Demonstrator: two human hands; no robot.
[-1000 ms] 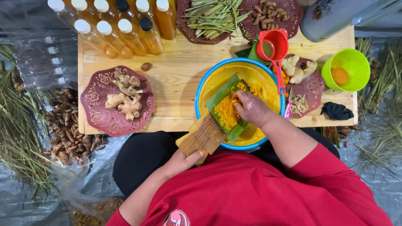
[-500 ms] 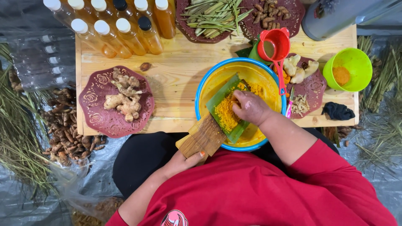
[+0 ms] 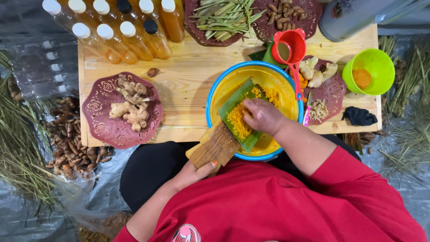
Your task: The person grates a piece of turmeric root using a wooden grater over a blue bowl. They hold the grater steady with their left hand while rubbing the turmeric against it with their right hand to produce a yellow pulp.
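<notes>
At the far left, dry brown roots (image 3: pixel 67 139) and long grass stalks (image 3: pixel 18 148) are seen lying on grey plastic sheeting (image 3: pixel 27 215). On the pale wooden counter (image 3: pixel 188 80), clear plastic bottles of amber liquid with white and black caps (image 3: pixel 121 27) are laid in rows at ten o'clock. Below them a maroon embossed plate (image 3: pixel 101 123) is set, and knobbly beige ginger roots (image 3: pixel 130 105) are piled on it.

The left hand (image 3: pixel 197 172) is found at six o'clock, just off the counter's near edge; its fingers are curled round the lower end of a flat wooden grater board (image 3: pixel 215 145), which is thereby gripped. The board's long axis is tilted from seven o'clock up to one o'clock, its upper end resting inside a yellow round bowl with a blue rim (image 3: pixel 219 89). A strip of green banana leaf (image 3: pixel 233 103) is laid along the board, and orange grated pulp (image 3: pixel 237 121) is heaped on it.

The right hand (image 3: pixel 264 116) is placed over the bowl, directly at the board's upper end, with fingers bunched and pressed down on the pulp; whether a piece of root is pinched beneath them cannot be told. This hand is the nearer to the pulp.

Further right, a red plastic scoop (image 3: pixel 289 47) is hooked over the bowl's rim, and a lime green bowl holding orange powder (image 3: pixel 374 67) is placed at two o'clock.
</notes>
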